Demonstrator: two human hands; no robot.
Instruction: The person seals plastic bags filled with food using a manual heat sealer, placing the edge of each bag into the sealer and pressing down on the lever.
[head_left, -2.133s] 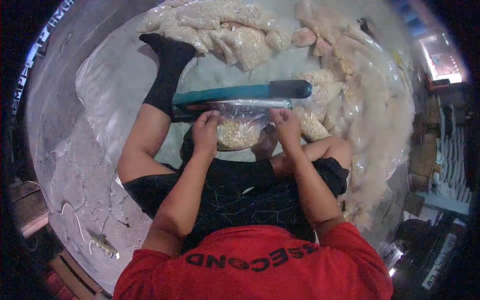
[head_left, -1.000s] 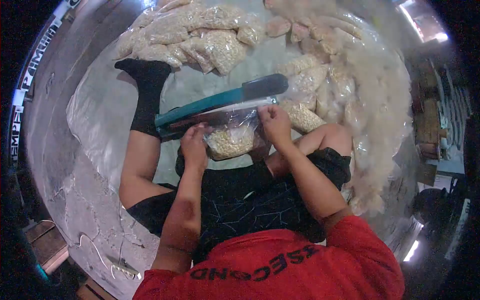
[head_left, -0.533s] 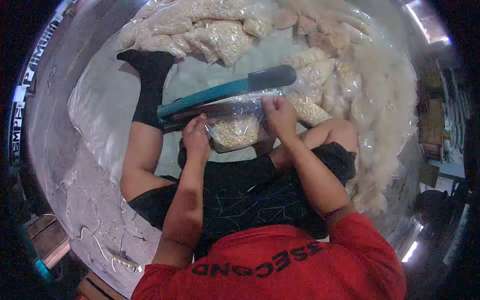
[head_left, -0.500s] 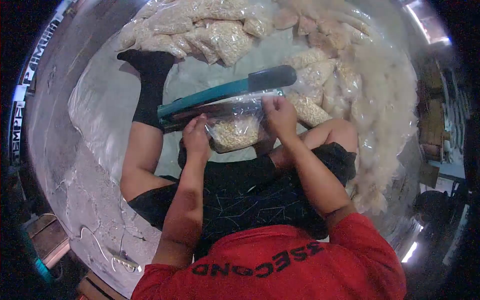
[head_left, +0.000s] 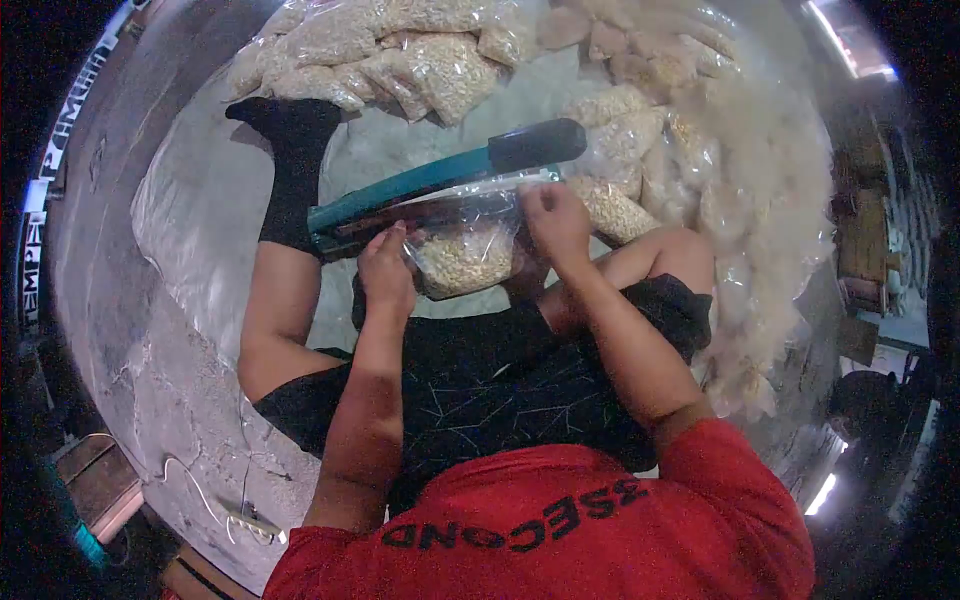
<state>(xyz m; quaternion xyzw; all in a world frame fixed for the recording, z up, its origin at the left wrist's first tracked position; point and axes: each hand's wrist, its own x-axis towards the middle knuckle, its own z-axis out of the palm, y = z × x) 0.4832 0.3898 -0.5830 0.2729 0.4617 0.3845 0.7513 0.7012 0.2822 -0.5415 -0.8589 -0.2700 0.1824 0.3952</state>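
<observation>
A clear plastic bag of pale beans or grains (head_left: 462, 258) hangs in front of a teal hand sealer (head_left: 405, 185) with a black handle end. My left hand (head_left: 388, 268) pinches the bag's upper left corner. At the other upper corner, my right hand (head_left: 556, 222) has its fingers closed on the plastic. The bag's upper edge lies along the sealer's slot, beneath the raised-looking teal arm; whether the edge is inside the jaws I cannot tell.
Filled clear bags (head_left: 440, 75) are heaped at the back, and more bags (head_left: 625, 150) lie to the right. A pale sheet (head_left: 190, 220) covers the floor. My outstretched leg in a black sock (head_left: 295, 170) is left of the sealer. A power strip (head_left: 255, 527) with a cable lies lower left.
The view has shifted slightly, so most things sit a little left and higher. Both hands keep their hold on the bag's upper corners.
</observation>
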